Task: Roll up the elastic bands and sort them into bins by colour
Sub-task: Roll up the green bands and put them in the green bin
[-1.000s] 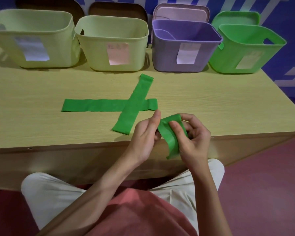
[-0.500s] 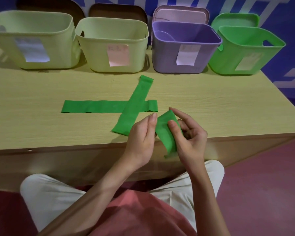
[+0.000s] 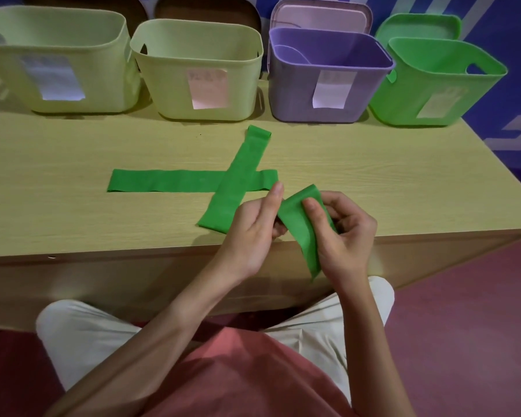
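Both hands hold one green elastic band [image 3: 298, 218] over the table's front edge. My left hand [image 3: 253, 233] pinches its left side, and my right hand [image 3: 343, 236] grips the folded top with the thumb pressed on it. The band's loose tail hangs down below the table edge. Two more green bands lie flat and crossed on the table: a horizontal band [image 3: 163, 181] and a diagonal band [image 3: 238, 179] over it. A green bin [image 3: 433, 94] stands at the back right.
Along the back stand two pale yellow-green bins [image 3: 57, 64] [image 3: 199, 70] and a purple bin [image 3: 328, 79], each with a paper label. Lids lean behind the bins. The wooden table [image 3: 373, 176] ends just in front of my knees.
Both hands have lifted slightly up and forward over the table edge with the band. The hanging tail has grown shorter as the band is wound.
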The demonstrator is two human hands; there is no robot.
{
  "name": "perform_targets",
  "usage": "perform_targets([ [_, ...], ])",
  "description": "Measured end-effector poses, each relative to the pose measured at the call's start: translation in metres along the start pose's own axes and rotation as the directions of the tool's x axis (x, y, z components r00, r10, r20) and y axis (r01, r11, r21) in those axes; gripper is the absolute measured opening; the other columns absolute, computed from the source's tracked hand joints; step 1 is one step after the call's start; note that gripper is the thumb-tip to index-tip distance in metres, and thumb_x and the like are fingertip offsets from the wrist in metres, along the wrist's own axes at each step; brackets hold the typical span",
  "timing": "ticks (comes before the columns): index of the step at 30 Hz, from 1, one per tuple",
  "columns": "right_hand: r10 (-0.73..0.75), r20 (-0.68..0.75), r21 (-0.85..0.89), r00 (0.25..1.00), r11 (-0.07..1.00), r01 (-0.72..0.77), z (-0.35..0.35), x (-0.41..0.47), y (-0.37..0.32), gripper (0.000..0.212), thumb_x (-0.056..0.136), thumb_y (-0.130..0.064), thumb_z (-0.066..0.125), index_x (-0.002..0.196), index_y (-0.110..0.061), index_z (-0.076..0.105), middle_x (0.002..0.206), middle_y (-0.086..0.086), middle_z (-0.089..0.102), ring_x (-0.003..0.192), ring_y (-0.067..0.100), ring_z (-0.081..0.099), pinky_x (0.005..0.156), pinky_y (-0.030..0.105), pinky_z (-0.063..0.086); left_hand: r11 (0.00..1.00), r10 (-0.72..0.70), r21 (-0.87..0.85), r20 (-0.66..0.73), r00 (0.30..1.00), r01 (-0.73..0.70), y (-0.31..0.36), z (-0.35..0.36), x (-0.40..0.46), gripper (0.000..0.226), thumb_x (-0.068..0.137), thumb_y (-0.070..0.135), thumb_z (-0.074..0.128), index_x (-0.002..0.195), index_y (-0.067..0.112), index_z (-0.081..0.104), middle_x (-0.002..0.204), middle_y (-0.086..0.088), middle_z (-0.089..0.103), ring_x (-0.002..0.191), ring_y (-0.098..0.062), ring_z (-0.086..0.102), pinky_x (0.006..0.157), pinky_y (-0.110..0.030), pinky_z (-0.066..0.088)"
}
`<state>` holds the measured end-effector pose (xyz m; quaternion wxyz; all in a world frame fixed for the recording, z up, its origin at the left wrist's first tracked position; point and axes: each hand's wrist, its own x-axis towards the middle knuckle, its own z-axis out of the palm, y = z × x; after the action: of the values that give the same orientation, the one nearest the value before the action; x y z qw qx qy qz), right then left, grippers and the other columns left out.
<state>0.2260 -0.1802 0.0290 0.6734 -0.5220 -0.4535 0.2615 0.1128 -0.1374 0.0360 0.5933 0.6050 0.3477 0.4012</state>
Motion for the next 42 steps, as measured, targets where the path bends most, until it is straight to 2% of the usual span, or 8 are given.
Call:
perform_targets([
  [8, 0.04, 0.059, 0.038, 0.997, 0.998, -0.043, 0.002, 0.003, 0.006, 0.006, 0.089, -0.008, 0.061, 0.088, -0.013, 0.065, 0.069, -0.016, 0.068, 0.064, -0.005, 0.06, 0.058, 0.01, 0.044, 0.909, 0.237, 0.347, 0.024, 0.971, -0.23, -0.007, -0.009, -0.003, 0.049, 0.097, 0.043, 0.033, 0.078, 0.002, 0.051, 0.061, -0.011, 0.045, 0.056, -0.025, 0.043, 0.055, -0.048, 0.037],
  [12, 0.076, 0.12, 0.062, 0.99, 0.995, -0.084, 0.005, 0.003, 0.008, 0.016, 0.089, -0.009, 0.06, 0.104, -0.011, 0.063, 0.072, -0.01, 0.071, 0.067, -0.001, 0.063, 0.059, 0.012, 0.047, 0.911, 0.219, 0.366, -0.035, 0.975, -0.191, -0.012, -0.012, 0.001, 0.041, 0.1, 0.038, 0.032, 0.072, 0.012, 0.047, 0.056, 0.008, 0.038, 0.051, -0.013, 0.038, 0.051, -0.039, 0.033],
  [16, 0.063, 0.147, 0.055, 0.987, 0.996, -0.072, 0.004, 0.005, 0.005, 0.039, 0.085, -0.013, 0.065, 0.124, -0.011, 0.057, 0.074, 0.001, 0.071, 0.065, 0.005, 0.061, 0.059, 0.016, 0.048, 1.0, 0.011, 0.002, -0.065, 0.998, -0.011, -0.007, -0.011, 0.003, 0.035, 0.103, 0.03, 0.032, 0.082, 0.004, 0.046, 0.046, 0.013, 0.027, 0.039, -0.002, 0.023, 0.04, -0.016, 0.02],
  [22, 0.015, 0.141, -0.002, 0.99, 1.0, -0.015, 0.004, 0.005, 0.0, 0.005, 0.085, -0.009, 0.066, 0.089, -0.012, 0.066, 0.071, -0.014, 0.07, 0.063, -0.003, 0.062, 0.056, 0.01, 0.044, 0.929, -0.157, -0.334, 0.027, 0.987, 0.157, 0.007, -0.008, -0.004, 0.033, 0.1, 0.028, 0.035, 0.072, 0.012, 0.039, 0.044, 0.012, 0.022, 0.036, -0.002, 0.015, 0.037, -0.014, 0.012],
  [29, 0.019, 0.108, -0.004, 0.994, 1.0, -0.018, 0.005, 0.005, 0.002, 0.008, 0.088, -0.014, 0.063, 0.082, -0.009, 0.062, 0.066, -0.011, 0.065, 0.059, -0.001, 0.057, 0.054, 0.012, 0.042, 0.999, 0.011, 0.034, 0.017, 1.0, -0.012, 0.001, -0.011, -0.002, 0.047, 0.097, 0.045, 0.031, 0.069, 0.01, 0.046, 0.049, 0.011, 0.036, 0.043, -0.003, 0.031, 0.043, -0.015, 0.026],
  [35, 0.057, 0.154, 0.005, 0.986, 0.998, -0.059, 0.007, 0.002, 0.005, 0.016, 0.084, -0.02, 0.059, 0.085, -0.005, 0.062, 0.059, -0.012, 0.062, 0.05, -0.003, 0.05, 0.048, 0.009, 0.036, 0.86, 0.246, 0.442, 0.076, 0.966, -0.254, -0.011, -0.019, -0.008, 0.034, 0.096, 0.046, 0.03, 0.078, 0.021, 0.043, 0.06, 0.008, 0.041, 0.055, -0.011, 0.041, 0.053, -0.033, 0.036],
  [39, 0.102, 0.211, 0.037, 0.972, 0.993, -0.112, 0.005, 0.001, 0.006, 0.026, 0.09, -0.021, 0.061, 0.11, -0.006, 0.057, 0.052, -0.003, 0.06, 0.048, 0.002, 0.05, 0.048, 0.013, 0.038, 0.912, 0.208, 0.362, -0.002, 0.978, -0.193, -0.015, -0.016, -0.006, 0.042, 0.098, 0.043, 0.031, 0.084, 0.009, 0.05, 0.064, 0.003, 0.048, 0.057, -0.018, 0.046, 0.054, -0.044, 0.04],
  [42, 0.1, 0.233, 0.031, 0.967, 0.993, -0.111, 0.0, 0.003, 0.005, 0.038, 0.088, -0.019, 0.063, 0.125, -0.018, 0.056, 0.058, 0.03, 0.046, 0.053, 0.02, 0.043, 0.048, 0.025, 0.036, 0.998, 0.046, 0.046, -0.046, 0.998, -0.043, -0.009, -0.014, -0.005, 0.041, 0.103, 0.031, 0.033, 0.091, -0.006, 0.05, 0.05, 0.012, 0.039, 0.042, -0.002, 0.033, 0.041, -0.017, 0.028],
])
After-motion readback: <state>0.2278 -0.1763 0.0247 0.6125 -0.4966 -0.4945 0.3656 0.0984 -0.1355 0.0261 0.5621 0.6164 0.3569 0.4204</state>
